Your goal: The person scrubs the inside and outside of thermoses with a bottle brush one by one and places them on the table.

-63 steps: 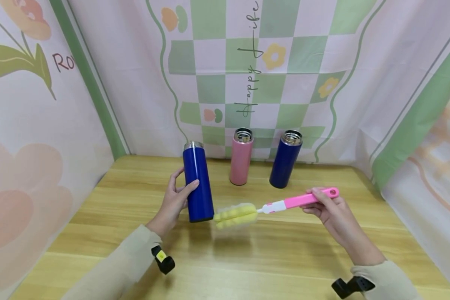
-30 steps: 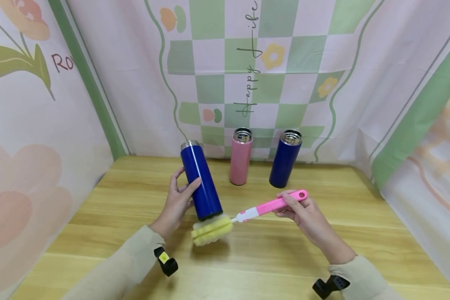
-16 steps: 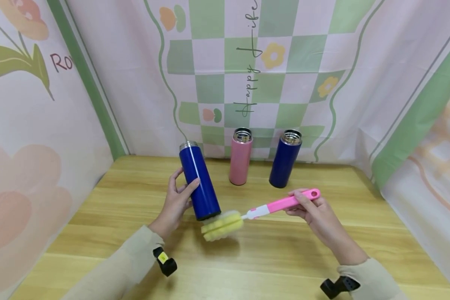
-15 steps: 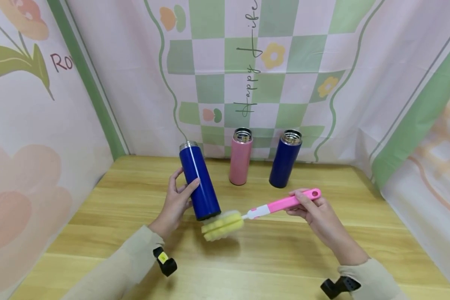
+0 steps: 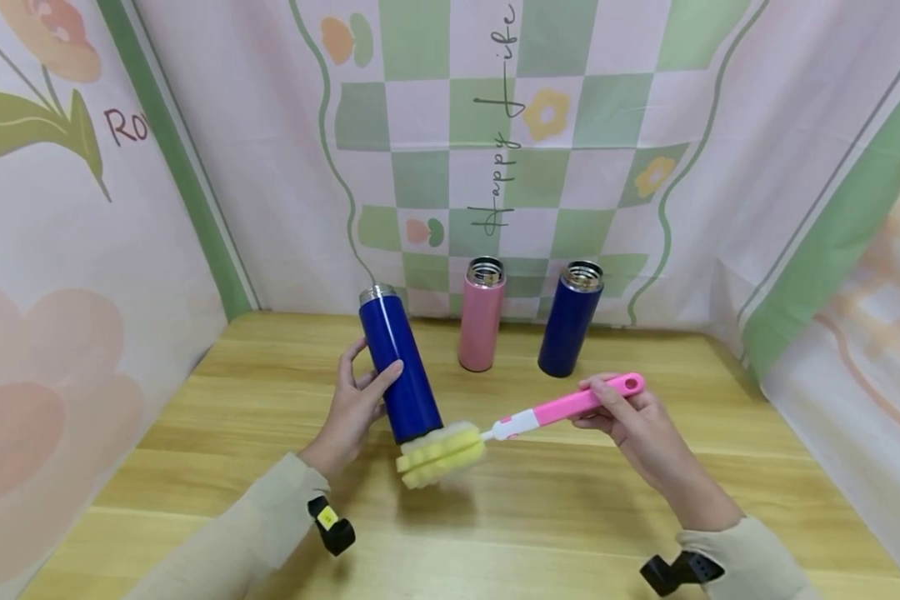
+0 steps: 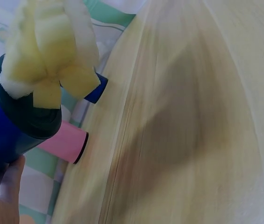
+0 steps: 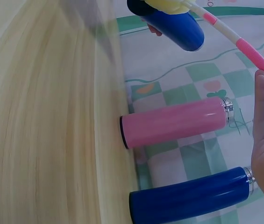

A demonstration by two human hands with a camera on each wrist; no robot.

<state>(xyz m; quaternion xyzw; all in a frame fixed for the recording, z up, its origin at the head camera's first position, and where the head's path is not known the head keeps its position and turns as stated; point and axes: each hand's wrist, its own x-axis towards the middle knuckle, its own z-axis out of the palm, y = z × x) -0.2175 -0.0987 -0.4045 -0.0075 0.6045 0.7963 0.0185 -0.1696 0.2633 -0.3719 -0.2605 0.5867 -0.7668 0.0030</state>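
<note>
My left hand (image 5: pixel 352 408) grips a blue thermos bottle (image 5: pixel 400 362) around its side, thumb across the front. The bottle tilts above the table, its steel neck up and to the left, its dark base (image 6: pixel 29 114) down and to the right. In my right hand (image 5: pixel 637 421) is a bottle brush, pinched by its pink handle (image 5: pixel 570 407). Its yellow and white sponge head (image 5: pixel 442 457) lies against the base of the bottle, as the left wrist view shows close up. In the right wrist view the brush handle (image 7: pixel 258 60) runs from my fingers toward the bottle.
A pink bottle (image 5: pixel 482 321) and a second blue bottle (image 5: pixel 570 325) stand upright, uncapped, at the back of the wooden table (image 5: pixel 540 533). Behind them hangs a checked curtain (image 5: pixel 487 167). Black wrist cameras sit on both sleeves.
The sponge head has moved left from beside the bottle to its base, then shifted back and forth there. The bottle has tilted further, its base swinging right. Both holds are unchanged.
</note>
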